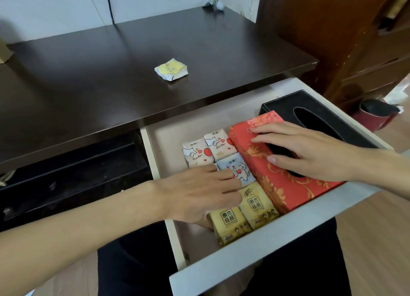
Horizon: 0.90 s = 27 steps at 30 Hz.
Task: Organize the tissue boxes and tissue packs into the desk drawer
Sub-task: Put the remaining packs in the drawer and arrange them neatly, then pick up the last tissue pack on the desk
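- Spanning the upper half of the view, the dark desk top (111, 78) carries a single yellow tissue pack (171, 69) lying alone, well apart from everything below it
- Pulled out under the desk's front edge, the white drawer (275, 247) already holds the rest of the tissue goods, grouped toward its right side
- A black tissue box (310, 109) sits at the drawer's far right, long axis running from back to front along the wall
- A red patterned tissue box (281, 180) lies just beside it, parallel to it
- Left of the red box, small packs stand in two columns: two white heart-print packs (208, 149) at the back, a blue cat-print pack (237, 169) in the middle, two beige packs (244, 215) at the front
- The right hand (310, 153) rests flat on the red box, fingers spread and straight
- The left hand (199, 195) lies over the packs, fingers fairly straight, fingertips touching the blue pack; what its thumb does is hidden
- My judgement: the yellow pack is the last piece; it lies up and forward of both hands, slightly left, and the left hand looks nearer
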Each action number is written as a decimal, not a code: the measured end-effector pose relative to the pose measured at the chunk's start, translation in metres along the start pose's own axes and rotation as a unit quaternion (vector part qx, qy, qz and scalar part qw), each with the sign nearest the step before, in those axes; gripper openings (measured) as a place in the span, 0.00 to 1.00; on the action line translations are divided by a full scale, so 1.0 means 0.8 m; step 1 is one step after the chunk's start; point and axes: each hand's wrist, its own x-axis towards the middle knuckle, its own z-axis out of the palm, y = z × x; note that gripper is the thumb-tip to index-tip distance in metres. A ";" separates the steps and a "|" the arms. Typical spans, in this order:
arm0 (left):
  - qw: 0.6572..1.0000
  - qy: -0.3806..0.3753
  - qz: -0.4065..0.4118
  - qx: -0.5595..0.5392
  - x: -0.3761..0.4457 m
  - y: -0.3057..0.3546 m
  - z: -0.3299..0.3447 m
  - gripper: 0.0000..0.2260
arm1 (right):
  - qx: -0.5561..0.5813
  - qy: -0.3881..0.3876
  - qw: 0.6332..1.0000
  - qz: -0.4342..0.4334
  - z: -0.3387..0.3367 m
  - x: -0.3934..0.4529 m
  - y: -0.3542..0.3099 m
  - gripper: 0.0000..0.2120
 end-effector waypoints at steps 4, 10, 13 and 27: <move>0.999 -0.001 0.011 -0.037 0.000 -0.001 -0.005 0.13 | 0.012 0.054 0.998 -0.002 -0.003 0.013 -0.011 0.24; 0.983 0.040 -0.088 -0.156 -0.028 -0.032 -0.035 0.18 | 0.084 0.119 0.989 0.001 -0.014 0.077 -0.026 0.11; 0.953 0.098 -0.226 -0.178 -0.049 -0.068 -0.059 0.12 | 0.145 0.171 0.974 0.028 -0.029 0.124 -0.029 0.09; 0.770 0.096 -0.604 -0.183 -0.045 -0.301 -0.047 0.27 | 0.137 0.166 0.970 0.113 -0.076 0.334 -0.053 0.16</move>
